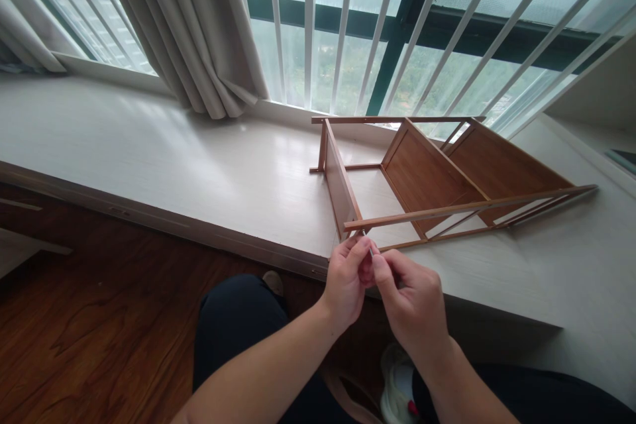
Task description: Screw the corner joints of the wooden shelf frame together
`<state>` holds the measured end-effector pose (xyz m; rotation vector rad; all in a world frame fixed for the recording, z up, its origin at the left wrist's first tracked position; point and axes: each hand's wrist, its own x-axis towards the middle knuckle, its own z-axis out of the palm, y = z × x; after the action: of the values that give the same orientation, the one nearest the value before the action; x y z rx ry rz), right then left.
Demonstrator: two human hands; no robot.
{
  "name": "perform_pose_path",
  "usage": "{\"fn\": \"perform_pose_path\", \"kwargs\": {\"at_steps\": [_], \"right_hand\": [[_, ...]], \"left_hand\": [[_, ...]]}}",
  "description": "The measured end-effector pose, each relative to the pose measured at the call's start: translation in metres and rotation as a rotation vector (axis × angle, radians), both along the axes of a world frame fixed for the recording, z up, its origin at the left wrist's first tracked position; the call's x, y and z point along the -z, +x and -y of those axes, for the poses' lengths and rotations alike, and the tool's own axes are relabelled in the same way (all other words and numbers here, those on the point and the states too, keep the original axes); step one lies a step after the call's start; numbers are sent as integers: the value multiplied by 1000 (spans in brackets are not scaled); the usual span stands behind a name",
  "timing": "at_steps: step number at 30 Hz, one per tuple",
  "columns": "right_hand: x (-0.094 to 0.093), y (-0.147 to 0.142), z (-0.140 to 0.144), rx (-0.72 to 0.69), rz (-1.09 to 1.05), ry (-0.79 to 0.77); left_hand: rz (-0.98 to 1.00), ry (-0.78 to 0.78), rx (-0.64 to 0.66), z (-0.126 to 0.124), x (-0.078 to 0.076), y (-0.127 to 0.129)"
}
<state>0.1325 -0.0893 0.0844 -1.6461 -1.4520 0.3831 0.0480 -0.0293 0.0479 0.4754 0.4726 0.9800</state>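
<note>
A brown wooden shelf frame lies on its side on the pale window ledge, its panels standing on edge. By the near left corner of the frame, just below the end of its front rail, both hands meet. My left hand is closed, thumb and fingers pinched around a thin metal rod close to the rail. My right hand pinches the lower end of the same rod between thumb and curled fingers. Fingers cover most of the rod, so its full shape and its far tip cannot be made out.
The ledge runs along a barred window with a grey curtain. Its front edge drops to a dark wooden floor. My knee and a white shoe are below. A wall rises at right.
</note>
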Motion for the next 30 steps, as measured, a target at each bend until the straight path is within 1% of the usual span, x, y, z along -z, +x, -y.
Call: {"fn": "perform_pose_path", "kwargs": {"at_steps": [2, 6, 8, 12, 15, 18, 25, 28, 30], "right_hand": [[3, 0, -1, -22, -181, -47], [11, -3, -2, -68, -651, -129], [14, -5, -2, -90, -892, -162], [14, -9, -4, -175, -1351, -302], [15, -8, -5, -249, -1579, -395], [17, -7, -5, -262, -1643, -414], [18, -11, -2, -201, -1574, -354], [16, -13, 0, -175, -1501, -328], [15, -13, 0, -149, -1407, -284]], "left_hand": [[5, 24, 1, 0, 0, 1], [-1, 45, 71, 0, 3, 2], [-29, 33, 79, -1, 5, 2], [-122, 23, 25, -2, 4, 0], [-192, 22, -17, -2, 2, -2], [-215, 31, -32, -2, 1, -3], [-191, 56, -19, 0, 2, -2], [-173, 73, -15, 2, 3, -2], [-155, 71, -6, 2, 4, -2]]}}
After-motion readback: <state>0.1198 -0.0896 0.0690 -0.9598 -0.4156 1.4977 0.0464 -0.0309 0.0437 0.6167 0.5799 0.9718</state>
